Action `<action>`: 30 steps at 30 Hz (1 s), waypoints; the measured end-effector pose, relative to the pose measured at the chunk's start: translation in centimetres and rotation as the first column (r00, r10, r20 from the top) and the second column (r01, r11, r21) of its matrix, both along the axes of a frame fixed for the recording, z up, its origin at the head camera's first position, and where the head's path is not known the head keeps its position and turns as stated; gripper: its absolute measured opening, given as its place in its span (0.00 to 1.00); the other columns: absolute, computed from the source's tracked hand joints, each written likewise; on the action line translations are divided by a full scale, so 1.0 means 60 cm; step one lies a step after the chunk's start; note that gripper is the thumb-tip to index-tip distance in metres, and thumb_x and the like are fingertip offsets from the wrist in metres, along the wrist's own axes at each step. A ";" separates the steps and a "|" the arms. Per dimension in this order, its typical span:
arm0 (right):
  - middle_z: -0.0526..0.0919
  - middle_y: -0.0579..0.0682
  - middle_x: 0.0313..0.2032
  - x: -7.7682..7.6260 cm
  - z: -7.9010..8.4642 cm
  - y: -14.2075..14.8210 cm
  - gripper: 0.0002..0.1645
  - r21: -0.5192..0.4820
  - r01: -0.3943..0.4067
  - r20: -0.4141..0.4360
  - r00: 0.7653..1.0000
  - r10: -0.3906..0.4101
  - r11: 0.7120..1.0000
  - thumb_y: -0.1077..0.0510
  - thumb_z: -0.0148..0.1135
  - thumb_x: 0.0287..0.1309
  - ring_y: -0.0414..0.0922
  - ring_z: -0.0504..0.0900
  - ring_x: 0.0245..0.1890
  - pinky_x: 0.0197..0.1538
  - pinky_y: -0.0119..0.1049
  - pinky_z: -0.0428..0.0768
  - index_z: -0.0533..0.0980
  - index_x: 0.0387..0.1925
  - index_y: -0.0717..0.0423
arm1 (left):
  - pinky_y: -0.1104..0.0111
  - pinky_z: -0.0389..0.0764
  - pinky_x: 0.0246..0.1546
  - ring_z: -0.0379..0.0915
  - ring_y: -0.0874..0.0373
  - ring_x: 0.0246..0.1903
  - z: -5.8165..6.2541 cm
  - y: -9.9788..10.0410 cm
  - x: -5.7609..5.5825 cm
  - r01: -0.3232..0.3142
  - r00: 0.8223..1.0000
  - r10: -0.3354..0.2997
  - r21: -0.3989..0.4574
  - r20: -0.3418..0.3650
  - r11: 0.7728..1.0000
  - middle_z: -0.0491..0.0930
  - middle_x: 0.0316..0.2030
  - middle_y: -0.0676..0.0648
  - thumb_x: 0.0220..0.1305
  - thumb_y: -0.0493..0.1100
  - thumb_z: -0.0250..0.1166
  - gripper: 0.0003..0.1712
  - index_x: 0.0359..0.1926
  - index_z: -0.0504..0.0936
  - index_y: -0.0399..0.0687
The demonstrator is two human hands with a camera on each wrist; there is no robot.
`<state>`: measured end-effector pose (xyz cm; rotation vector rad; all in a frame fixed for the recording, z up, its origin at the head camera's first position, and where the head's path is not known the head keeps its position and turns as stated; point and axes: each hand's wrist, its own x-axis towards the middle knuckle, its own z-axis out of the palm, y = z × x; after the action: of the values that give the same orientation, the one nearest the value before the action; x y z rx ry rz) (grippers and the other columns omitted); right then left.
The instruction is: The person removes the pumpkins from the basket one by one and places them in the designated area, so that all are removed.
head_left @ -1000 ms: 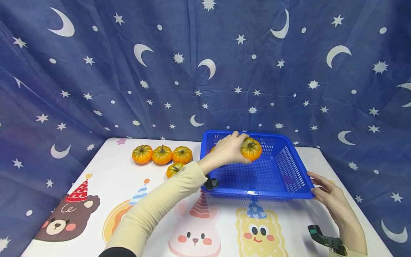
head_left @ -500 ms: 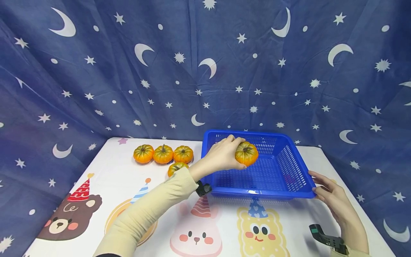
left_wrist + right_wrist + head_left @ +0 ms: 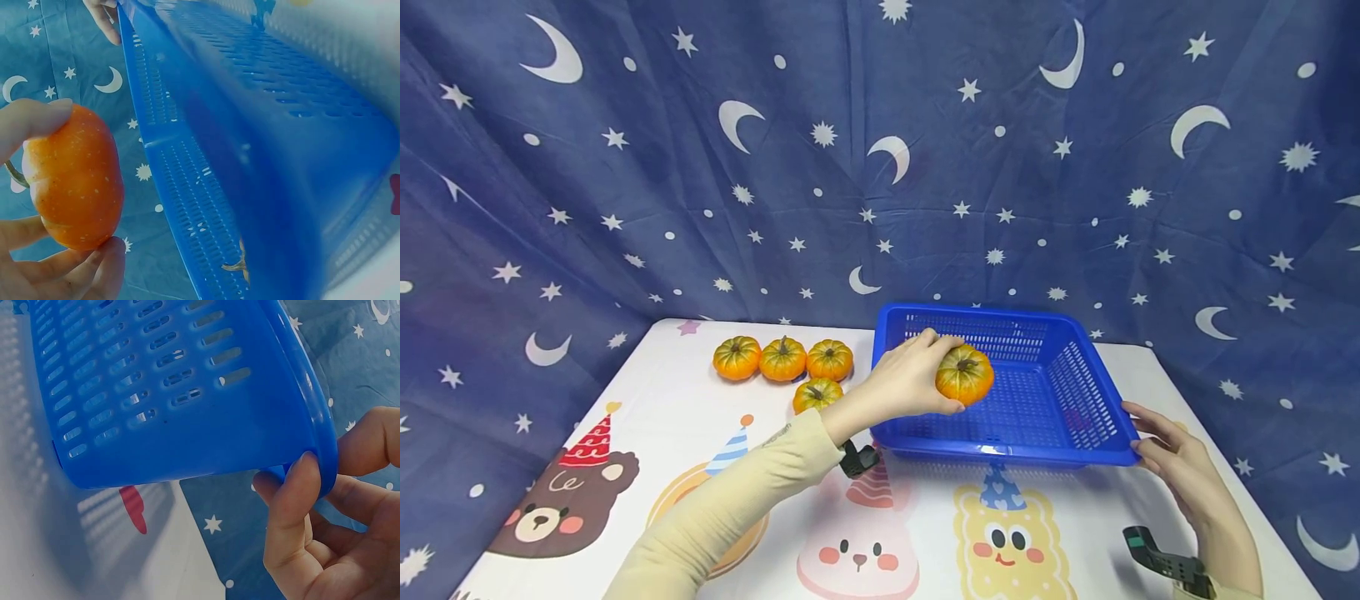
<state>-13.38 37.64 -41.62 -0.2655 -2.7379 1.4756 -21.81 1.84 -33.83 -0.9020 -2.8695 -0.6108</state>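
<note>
My left hand (image 3: 910,377) grips a small orange pumpkin (image 3: 965,375) with green-yellow streaks, over the left part of the blue plastic basket (image 3: 1000,455). In the left wrist view, thumb and fingers curl round the held pumpkin (image 3: 78,178), level with the basket's upper rim (image 3: 165,200). A dry stem (image 3: 239,265) shows inside the basket there, the rest hidden by the wall. At the basket's near right corner my right hand (image 3: 1183,467) holds the rim; the right wrist view has thumb and fingers pinching that rim (image 3: 322,437).
Left of the basket, three pumpkins (image 3: 783,359) stand in a row, with another pumpkin (image 3: 817,394) in front, partly behind my left forearm. The white tablecloth (image 3: 700,433) carries cartoon animals. A blue curtain (image 3: 820,167) with moons and stars hangs behind the table.
My left hand has drawn left and nearer to me with the pumpkin still in its grip. The right hand stays on the basket's rim, and the basket keeps its place.
</note>
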 end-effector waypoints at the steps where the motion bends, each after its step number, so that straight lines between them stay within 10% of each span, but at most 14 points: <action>1: 0.57 0.66 0.62 0.000 0.000 0.000 0.33 -0.001 0.000 -0.001 1.000 0.000 1.000 0.65 0.47 0.64 0.21 0.70 0.37 0.38 0.19 0.78 0.56 0.70 0.66 | 0.61 0.79 0.45 0.73 0.56 0.44 -0.001 -0.002 0.002 0.001 1.000 -0.001 0.004 0.003 1.000 0.73 0.45 0.50 0.41 0.61 0.76 0.48 0.64 0.69 0.59; 21: 0.60 0.61 0.59 -0.004 0.001 0.000 0.32 -0.007 -0.013 -0.018 1.000 0.013 1.000 0.65 0.47 0.64 0.22 0.72 0.38 0.39 0.21 0.79 0.57 0.69 0.66 | 0.51 0.77 0.52 0.73 0.50 0.53 -0.024 -0.060 0.036 -0.006 0.998 0.000 0.100 0.058 0.995 0.72 0.57 0.45 0.40 0.57 0.77 0.49 0.66 0.68 0.56; 30: 0.59 0.61 0.59 -0.001 -0.001 0.002 0.33 -0.008 -0.007 -0.008 1.000 0.007 1.000 0.65 0.48 0.64 0.21 0.71 0.38 0.39 0.20 0.78 0.56 0.70 0.65 | 0.62 0.75 0.38 0.71 0.57 0.39 -0.032 -0.080 0.054 -0.032 0.999 0.027 0.117 0.042 0.993 0.72 0.42 0.50 0.40 0.58 0.77 0.49 0.66 0.69 0.57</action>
<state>-13.46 37.75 -41.71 -0.2497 -2.7301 1.4859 -18.60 -2.98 -35.76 -0.8381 -2.8412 -0.7943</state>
